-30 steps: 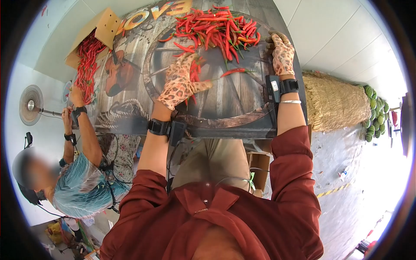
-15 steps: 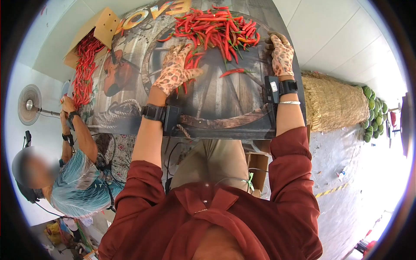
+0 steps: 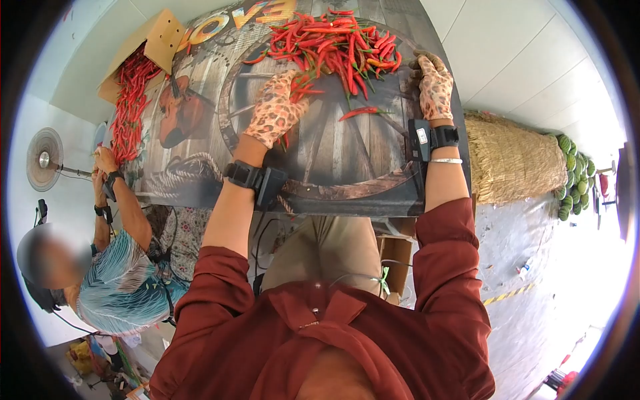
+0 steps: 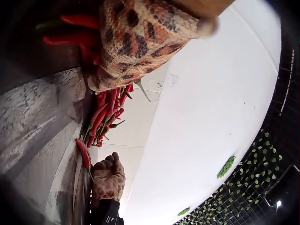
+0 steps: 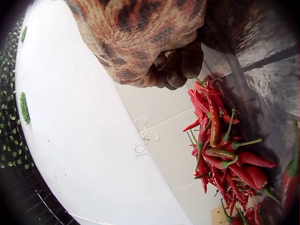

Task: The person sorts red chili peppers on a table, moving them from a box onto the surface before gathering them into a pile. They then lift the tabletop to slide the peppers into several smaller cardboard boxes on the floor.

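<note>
My left hand [image 3: 275, 110], in a leopard-print glove, is over the table left of centre. Its fingers and thumb pinch a few red chili peppers [image 3: 304, 89], which poke out past the thumb side; in the left wrist view these chilies [image 4: 70, 39] show beside the glove. Part of them is hidden under the palm. A pile of red chilies [image 3: 333, 43] with green stems lies just beyond. By the table's right edge rests my right hand [image 3: 435, 90], gloved alike, dark fingertips loosely curled around nothing. One single chili [image 3: 362, 112] lies between the hands.
At the far left, a cardboard box [image 3: 160, 43] lies tipped with chilies [image 3: 131, 127] spilling out. Another person's hands [image 3: 105, 163] work at that spill. The printed tabletop [image 3: 333, 153] ends close to my body. A white wall [image 3: 507, 53] rises on the right.
My left hand first slid left and toward me, then moved slightly back right, its fingers drawing in around the chilies. My right hand stays by the table edge.
</note>
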`<state>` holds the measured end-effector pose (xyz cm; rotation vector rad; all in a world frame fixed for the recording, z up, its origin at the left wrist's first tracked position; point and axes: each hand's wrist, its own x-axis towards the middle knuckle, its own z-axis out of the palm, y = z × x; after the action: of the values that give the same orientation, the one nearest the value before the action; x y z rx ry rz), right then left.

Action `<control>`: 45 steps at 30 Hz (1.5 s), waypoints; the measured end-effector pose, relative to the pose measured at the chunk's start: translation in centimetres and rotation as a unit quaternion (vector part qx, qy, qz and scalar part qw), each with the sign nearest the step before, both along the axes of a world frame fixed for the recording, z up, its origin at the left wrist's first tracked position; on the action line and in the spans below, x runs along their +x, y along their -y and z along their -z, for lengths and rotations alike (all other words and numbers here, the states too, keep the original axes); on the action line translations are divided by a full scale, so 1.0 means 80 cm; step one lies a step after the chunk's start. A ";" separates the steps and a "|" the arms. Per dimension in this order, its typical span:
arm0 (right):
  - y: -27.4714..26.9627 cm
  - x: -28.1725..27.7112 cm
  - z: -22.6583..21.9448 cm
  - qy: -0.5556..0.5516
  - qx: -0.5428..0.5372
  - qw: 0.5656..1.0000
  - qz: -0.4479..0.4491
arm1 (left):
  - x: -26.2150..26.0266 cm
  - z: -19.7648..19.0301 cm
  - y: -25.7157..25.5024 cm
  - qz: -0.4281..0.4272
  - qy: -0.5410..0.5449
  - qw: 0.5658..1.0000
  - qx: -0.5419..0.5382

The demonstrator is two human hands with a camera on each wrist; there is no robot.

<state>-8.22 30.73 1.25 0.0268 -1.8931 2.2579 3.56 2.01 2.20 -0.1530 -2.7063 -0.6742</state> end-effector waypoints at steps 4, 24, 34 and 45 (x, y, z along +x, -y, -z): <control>-0.001 -0.005 0.003 -0.007 0.018 1.000 0.008 | 0.004 0.000 -0.006 0.028 0.002 0.999 0.039; 0.086 0.079 -0.056 -0.054 -0.061 0.948 -0.309 | -0.042 0.008 0.041 0.140 0.141 0.785 0.586; 0.118 0.103 -0.014 0.002 -0.083 0.917 -0.391 | -0.038 -0.021 -0.080 0.106 -0.155 0.961 0.202; 0.110 0.103 -0.025 0.119 -0.326 0.889 -0.299 | -0.004 -0.017 -0.104 0.087 -0.105 0.988 -0.067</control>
<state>0.02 21.89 3.22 0.2822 -1.2014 3.3544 3.26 10.33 3.56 -0.4710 -2.5525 -0.4914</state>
